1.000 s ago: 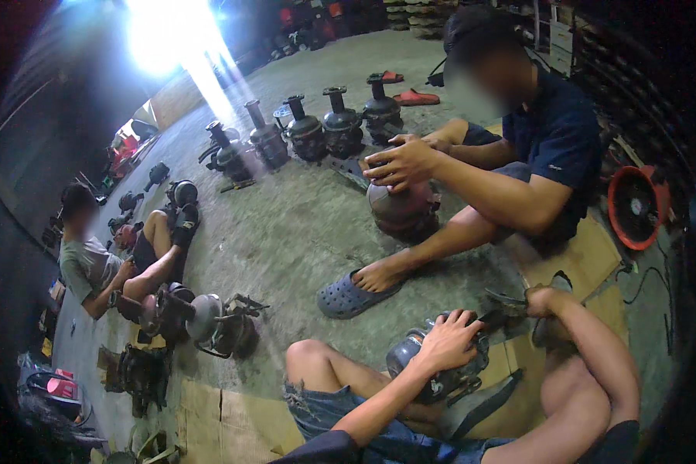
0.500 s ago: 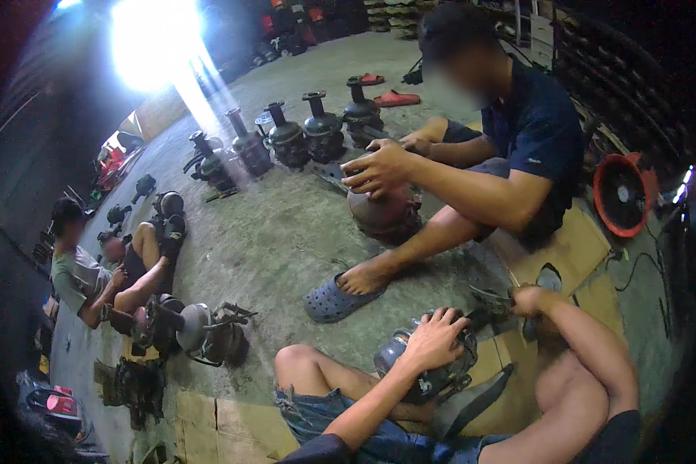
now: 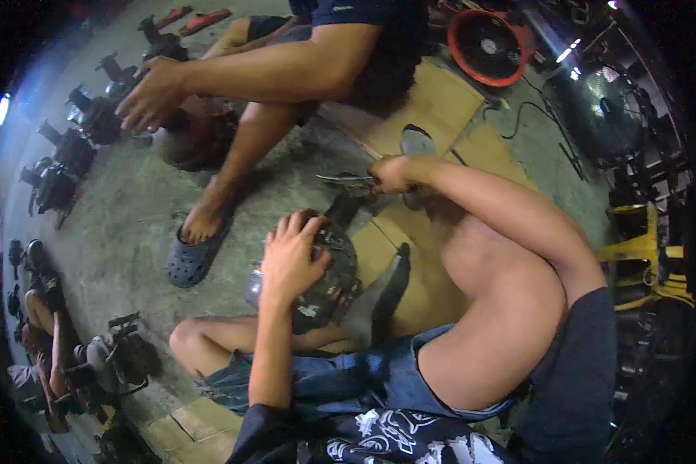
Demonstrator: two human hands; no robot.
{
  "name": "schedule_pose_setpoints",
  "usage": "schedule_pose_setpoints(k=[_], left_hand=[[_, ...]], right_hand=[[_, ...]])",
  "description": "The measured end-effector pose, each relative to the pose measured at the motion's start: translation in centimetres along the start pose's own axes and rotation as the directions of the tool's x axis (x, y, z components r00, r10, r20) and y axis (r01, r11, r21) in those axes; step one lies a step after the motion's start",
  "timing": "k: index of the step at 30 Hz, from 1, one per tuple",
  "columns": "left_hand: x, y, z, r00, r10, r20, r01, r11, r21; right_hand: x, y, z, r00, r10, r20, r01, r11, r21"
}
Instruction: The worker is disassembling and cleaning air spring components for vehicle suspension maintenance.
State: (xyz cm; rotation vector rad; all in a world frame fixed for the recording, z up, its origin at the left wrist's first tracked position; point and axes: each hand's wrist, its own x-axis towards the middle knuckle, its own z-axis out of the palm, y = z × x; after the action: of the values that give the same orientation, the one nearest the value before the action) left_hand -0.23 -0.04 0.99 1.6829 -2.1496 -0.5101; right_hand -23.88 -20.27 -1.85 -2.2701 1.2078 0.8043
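Observation:
A dark, greasy round metal housing (image 3: 329,282) rests between my legs, with a neck-like shaft (image 3: 344,207) pointing away from me. My left hand (image 3: 288,259) lies over its left side, fingers and thumb curled on the surface. Farther right and away, my right hand (image 3: 394,175) is closed by my raised knee. Out of its fist sticks a thin, curved, shiny metal tool (image 3: 346,178), above the shaft's end; its exact kind is unclear. My dark-socked foot (image 3: 383,298) is beside the housing.
A co-worker opposite rests a hand (image 3: 151,97) over another round housing (image 3: 189,143). Several similar units (image 3: 69,147) line the far left. Cardboard (image 3: 433,108) covers part of the concrete floor. A red-rimmed fan (image 3: 487,48) and yellow stool (image 3: 646,247) stand right. Another person (image 3: 46,348) sits far left.
The view has swung right and down, so everything appears farther left. My left hand stays on the housing, and my right fist still holds the metal tool near the shaft.

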Motion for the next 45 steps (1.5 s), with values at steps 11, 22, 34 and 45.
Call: schedule_pose_setpoints(k=[11, 22, 34, 45], left_hand=[[0.5, 0.1, -0.4, 0.998, -0.059, 0.027, 0.060, 0.997, -0.040], [-0.1, 0.2, -0.1, 0.996, -0.078, 0.046, 0.079, 0.997, -0.005], [-0.4, -0.1, 0.2, 0.995, -0.096, 0.014, 0.097, 0.993, -0.065], [-14.9, -5.6, 1.7, 0.699, -0.640, -0.320, 0.427, 0.731, -0.532]], right_hand=[[-2.3, 1.7, -0.2, 0.893, -0.192, -0.407, 0.092, 0.963, -0.252], [-12.0, -0.1, 0.9, 0.949, -0.145, -0.281, 0.062, 0.957, -0.283], [-7.7, -2.9, 12.7, 0.808, 0.073, -0.585, 0.219, 0.884, 0.413], [-1.0, 1.2, 14.5, 0.691, 0.388, -0.610, 0.402, 0.496, 0.770]])
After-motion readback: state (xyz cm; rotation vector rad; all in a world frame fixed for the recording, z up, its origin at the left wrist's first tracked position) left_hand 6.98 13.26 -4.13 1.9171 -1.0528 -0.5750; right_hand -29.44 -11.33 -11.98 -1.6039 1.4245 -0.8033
